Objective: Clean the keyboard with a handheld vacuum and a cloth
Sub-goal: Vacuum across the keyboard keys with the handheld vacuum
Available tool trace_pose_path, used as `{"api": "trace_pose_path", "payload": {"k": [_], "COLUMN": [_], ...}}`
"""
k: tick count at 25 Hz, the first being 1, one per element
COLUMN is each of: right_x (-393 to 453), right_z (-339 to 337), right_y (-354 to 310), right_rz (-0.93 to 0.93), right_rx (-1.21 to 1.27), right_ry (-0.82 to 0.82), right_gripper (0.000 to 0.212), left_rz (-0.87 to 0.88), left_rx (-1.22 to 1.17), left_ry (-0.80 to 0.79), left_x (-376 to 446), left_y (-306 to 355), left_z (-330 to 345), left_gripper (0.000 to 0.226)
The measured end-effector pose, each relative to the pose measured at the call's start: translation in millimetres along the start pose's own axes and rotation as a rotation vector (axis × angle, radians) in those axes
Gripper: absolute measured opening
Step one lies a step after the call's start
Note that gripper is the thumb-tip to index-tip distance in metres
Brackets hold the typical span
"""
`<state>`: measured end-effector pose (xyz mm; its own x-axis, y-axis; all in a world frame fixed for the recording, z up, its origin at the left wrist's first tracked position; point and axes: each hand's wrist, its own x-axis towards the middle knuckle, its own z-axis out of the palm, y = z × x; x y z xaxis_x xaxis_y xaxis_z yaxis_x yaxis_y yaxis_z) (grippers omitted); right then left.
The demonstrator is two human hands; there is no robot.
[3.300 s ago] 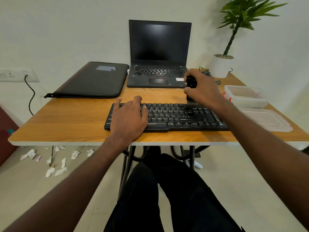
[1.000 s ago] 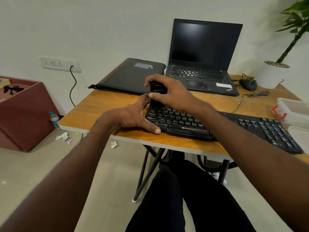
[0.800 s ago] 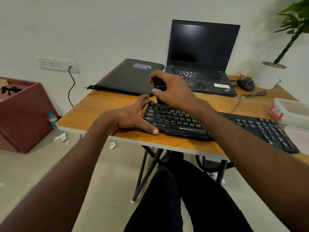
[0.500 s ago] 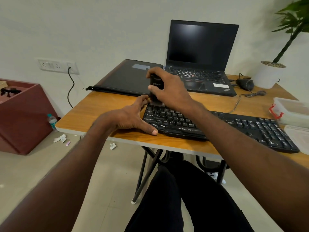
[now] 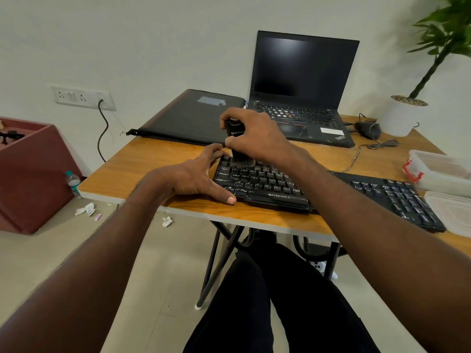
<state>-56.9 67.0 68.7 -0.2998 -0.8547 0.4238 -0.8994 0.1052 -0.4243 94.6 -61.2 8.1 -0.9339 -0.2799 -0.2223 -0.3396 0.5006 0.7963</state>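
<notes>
The right hand (image 5: 257, 138) is closing its grip around the black handheld vacuum (image 5: 235, 131), brush resting on the Zebronics keyboard (image 5: 331, 194) at its left end; the left hand (image 5: 193, 177), fingers spread, is bracing that end on the desk (image 5: 142, 169). A clear plastic container (image 5: 441, 171) is sitting at the right edge, its contents unclear; its lid (image 5: 451, 212) is lying beside it.

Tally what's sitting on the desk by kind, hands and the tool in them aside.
Keyboard: 1
Laptop: 1
Black zip folder: 1
Mouse: 1
Potted plant: 1
Clear plastic container: 1
Container lid: 1
Total: 7
</notes>
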Motion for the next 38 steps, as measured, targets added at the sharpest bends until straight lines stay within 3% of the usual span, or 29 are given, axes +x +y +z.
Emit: {"api": "trace_pose_path", "payload": {"k": [3, 6, 8, 12, 16, 18, 20, 23, 26, 30, 32, 35, 38], "right_x": [-12, -14, -12, -22, -17, -21, -28, -26, -28, -27, -29, -29, -25], "right_z": [-2, -18, -25, -15, -23, -21, -21, -25, -25, -26, -24, -26, -25], "right_y": [1, 14, 19, 19, 24, 19, 16, 19, 19, 19, 19, 18, 18], "right_rz": [-0.034, 0.031, 0.052, 0.004, 0.074, -0.014, -0.075, -0.043, -0.084, -0.052, -0.072, -0.032, 0.0], "right_rx": [0.174, 0.07, -0.057, 0.16, -0.174, -0.04, 0.07, -0.017, 0.113, 0.008, 0.069, 0.072, -0.008], "right_ry": [-0.048, -0.149, -0.107, -0.027, -0.015, 0.007, -0.071, -0.073, -0.077, -0.101, -0.087, -0.126, -0.046], "right_gripper": [0.028, 0.031, 0.032, 0.032, 0.036, 0.035, 0.033, 0.032, 0.033, 0.033, 0.034, 0.03, 0.03], "left_rz": [0.008, -0.017, -0.032, -0.022, -0.028, -0.019, -0.019, -0.017, -0.009, -0.015, -0.011, -0.014, -0.022], "left_rx": [0.014, -0.001, 0.014, 0.009, 0.029, 0.025, 0.018, 0.015, 0.015, 0.026, 0.035, 0.048, 0.038], "left_ry": [0.005, 0.006, 0.005, -0.001, -0.002, -0.005, -0.006, -0.01, -0.008, -0.005, -0.003, 0.006, 0.019], "left_x": [-3, -7, -7, -8, -6, -5, -6, -6, -6, -6, -6, -8, -8], "left_y": [5, 9, 12, 12, 10, 9, 8, 7, 8, 8, 9, 13, 15], "left_z": [3, 1, 1, 3, 1, 1, 1, 1, 2, 2, 2, 3, 3], "left_gripper": [0.155, 0.155, 0.155, 0.155, 0.157, 0.159, 0.161, 0.167, 0.168, 0.167, 0.166, 0.156, 0.148]}}
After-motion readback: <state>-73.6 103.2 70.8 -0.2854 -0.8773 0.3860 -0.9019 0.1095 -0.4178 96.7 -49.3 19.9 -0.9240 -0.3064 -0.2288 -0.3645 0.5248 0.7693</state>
